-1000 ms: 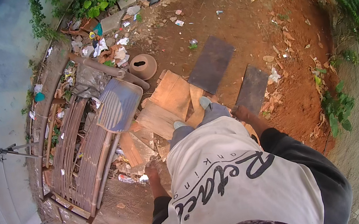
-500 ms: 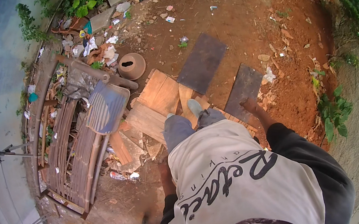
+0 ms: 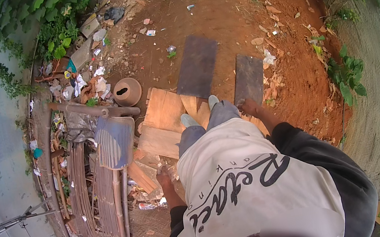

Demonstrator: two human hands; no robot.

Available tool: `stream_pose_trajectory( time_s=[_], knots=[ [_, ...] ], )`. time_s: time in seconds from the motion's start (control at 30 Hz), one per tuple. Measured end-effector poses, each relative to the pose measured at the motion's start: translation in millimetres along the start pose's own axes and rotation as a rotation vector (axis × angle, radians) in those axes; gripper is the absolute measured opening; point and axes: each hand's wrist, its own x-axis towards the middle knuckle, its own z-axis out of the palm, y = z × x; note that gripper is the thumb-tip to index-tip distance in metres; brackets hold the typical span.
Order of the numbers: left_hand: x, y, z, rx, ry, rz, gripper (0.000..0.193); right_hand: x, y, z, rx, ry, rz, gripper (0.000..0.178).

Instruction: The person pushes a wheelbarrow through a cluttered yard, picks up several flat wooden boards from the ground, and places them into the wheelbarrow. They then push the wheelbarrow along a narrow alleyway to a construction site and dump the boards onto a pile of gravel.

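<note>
Where the narrower dark panel [image 3: 248, 78] points lengthwise ahead, open dirt [image 3: 237, 25] meets its far edge. Left hand [image 3: 163, 174], right hand [image 3: 248, 106]: clamped or loose, I can't tell.

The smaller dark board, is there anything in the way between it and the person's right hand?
Nothing visible is: the right hand shows right at the near end of the smaller dark board, with no other thing between them. Whether they touch, I can't tell.
</note>
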Motion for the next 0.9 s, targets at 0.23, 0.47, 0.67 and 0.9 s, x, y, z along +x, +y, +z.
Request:
stream_pose_trajectory(
  time_s=[0.23, 0.47, 0.67, 0.9],
  knots=[
    [32, 17, 7, 0.027, -0.001, -0.075, 0.028, -13, -5, -10, 0.095, 0.143, 0.007, 0.024],
    [62, 27, 31, 0.067, -0.128, -0.087, 0.026, 1, 35, -17, 0.112, 0.191, -0.029, 0.025],
    [74, 40, 48, 0.07, -0.088, -0.025, 0.029, 21, 50, -24, -0.234, 0.33, -0.19, 0.024],
    [87, 42, 84, 0.033, -0.056, -0.001, 0.031, 53, 27, -80, -0.027, 0.233, 0.008, 0.036]
  ],
)
